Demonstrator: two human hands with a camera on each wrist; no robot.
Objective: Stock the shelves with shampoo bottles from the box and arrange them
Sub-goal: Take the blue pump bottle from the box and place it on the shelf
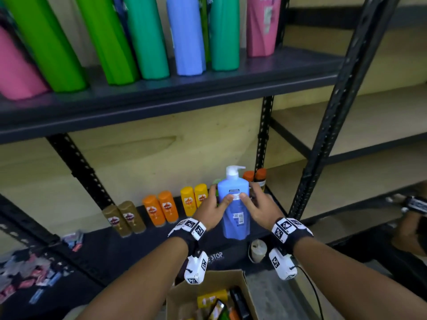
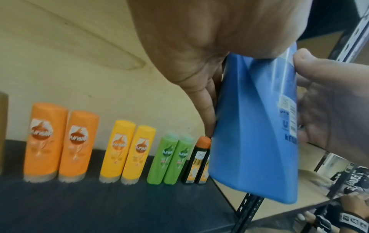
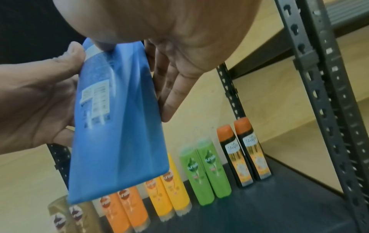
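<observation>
Blue pump bottle [image 1: 234,204] between both hands' fingers [image 1: 227,199]

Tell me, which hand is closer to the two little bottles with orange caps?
Right. The right hand grips the blue pump bottle on the side facing the orange-capped bottles; the left hand grips its far side.

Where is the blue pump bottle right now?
The blue pump bottle is held between left hand and right hand, above the lower shelf, in front of the green bottles.
</observation>
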